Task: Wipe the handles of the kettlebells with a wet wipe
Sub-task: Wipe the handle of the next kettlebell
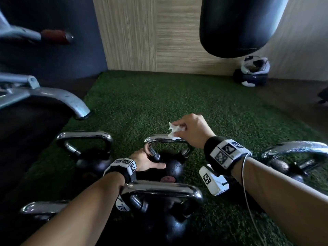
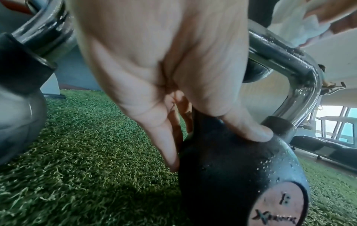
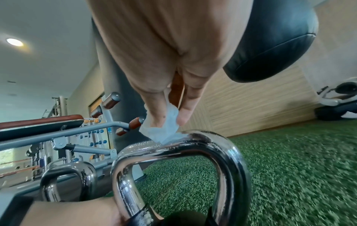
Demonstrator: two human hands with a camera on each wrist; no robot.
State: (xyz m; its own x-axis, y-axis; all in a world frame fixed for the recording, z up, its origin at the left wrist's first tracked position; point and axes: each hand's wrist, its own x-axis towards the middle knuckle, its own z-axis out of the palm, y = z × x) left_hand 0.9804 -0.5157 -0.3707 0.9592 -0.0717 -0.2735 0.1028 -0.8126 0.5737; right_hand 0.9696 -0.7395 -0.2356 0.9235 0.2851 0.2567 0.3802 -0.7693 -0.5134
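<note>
Several black kettlebells with chrome handles stand on green turf. My left hand [image 1: 152, 159] [image 2: 212, 145] grips the middle kettlebell [image 1: 173, 167] [image 2: 231, 175] at the top of its ball, by the left foot of the handle, thumb pressed on the ball. My right hand [image 1: 177, 134] [image 3: 170, 122] pinches a crumpled white wet wipe [image 1: 174, 129] [image 3: 164, 134] and holds it against the top bar of that kettlebell's handle [image 1: 159, 138] [image 3: 222, 146]. Fine droplets show on the handle [image 2: 289, 64].
Other kettlebells stand at back left [image 1: 85, 137], in front [image 1: 159, 189], at right [image 1: 298, 148] and lower left [image 1: 40, 208]. A grey bench frame [image 1: 71, 102] sits to the left. A black punching bag [image 1: 239, 23] hangs ahead, shoes [image 1: 253, 68] beyond it.
</note>
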